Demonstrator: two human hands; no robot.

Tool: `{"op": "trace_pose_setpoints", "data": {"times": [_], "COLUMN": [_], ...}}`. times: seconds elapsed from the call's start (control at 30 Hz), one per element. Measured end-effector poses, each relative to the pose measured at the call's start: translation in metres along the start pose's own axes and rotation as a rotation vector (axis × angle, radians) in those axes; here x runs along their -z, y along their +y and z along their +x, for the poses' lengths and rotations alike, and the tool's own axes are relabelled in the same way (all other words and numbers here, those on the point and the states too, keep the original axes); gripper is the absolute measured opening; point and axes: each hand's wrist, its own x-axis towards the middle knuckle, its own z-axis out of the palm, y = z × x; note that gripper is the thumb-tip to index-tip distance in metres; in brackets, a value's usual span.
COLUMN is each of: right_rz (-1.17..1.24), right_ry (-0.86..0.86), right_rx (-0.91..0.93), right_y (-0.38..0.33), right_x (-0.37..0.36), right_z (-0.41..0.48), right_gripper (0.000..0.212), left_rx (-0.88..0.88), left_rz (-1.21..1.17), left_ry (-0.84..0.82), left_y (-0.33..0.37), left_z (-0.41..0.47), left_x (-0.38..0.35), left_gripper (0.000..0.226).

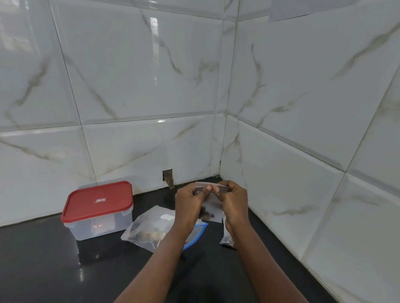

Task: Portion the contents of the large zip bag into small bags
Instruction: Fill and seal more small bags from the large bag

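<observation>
Black polished counter (pixel 41 270) set into a corner of white marble-look wall tiles (pixel 128 74); glare on both.

Near: two bare forearms reach toward the far right corner of the counter. Under the left forearm lies the large zip bag (pixel 147 228), clear with a blue zip edge, slumped flat, brown pieces showing inside. Just beside the right wrist, a small filled bag (pixel 227 240) rests on the counter near the right wall.

Middle: left hand (pixel 189 204) and right hand (pixel 234 204) hold a small bag (pixel 209 212) up off the counter, thumbs and fingertips of both pinched together on its top strip. Dark pieces sit low in it. Judged: sealing the zip.

Far left: clear box with red lid (pixel 97 209), shut, against the back wall.

Handling, judged: thin film, light, soft, slippery. Best taken at the stiffer zip strip, pinching along it; gripping the belly would likely crush or shift the contents. The large bag would sag and may spill unless lifted by its zip edge.
</observation>
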Motion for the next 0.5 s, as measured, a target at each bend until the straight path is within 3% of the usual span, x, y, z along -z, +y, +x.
{"op": "trace_pose_setpoints", "data": {"times": [0.13, 0.23, 0.33, 0.4, 0.5], "right_rz": [0.027, -0.057, -0.129, -0.203, -0.362], "right_ry": [0.001, 0.053, 0.054, 0.061, 0.071], "right_rx": [-0.025, -0.007, 0.005, 0.014, 0.041], "right_y": [0.003, 0.007, 0.012, 0.014, 0.016], "right_x": [0.009, 0.018, 0.025, 0.029, 0.033], "right_z": [0.002, 0.004, 0.008, 0.011, 0.013], "right_gripper": [0.019, 0.016, 0.026, 0.030, 0.023], "left_rx": [-0.007, 0.025, 0.053, 0.071, 0.059], "left_rz": [0.027, 0.018, 0.049, 0.081, 0.178], "left_ry": [-0.019, 0.041, 0.058, 0.056, 0.068], "left_y": [-0.007, -0.018, -0.024, -0.026, -0.030], "left_z": [0.004, 0.010, 0.013, 0.014, 0.017], "left_x": [0.002, 0.004, 0.001, -0.002, -0.009], "left_gripper": [0.014, 0.004, 0.014, 0.008, 0.008]}}
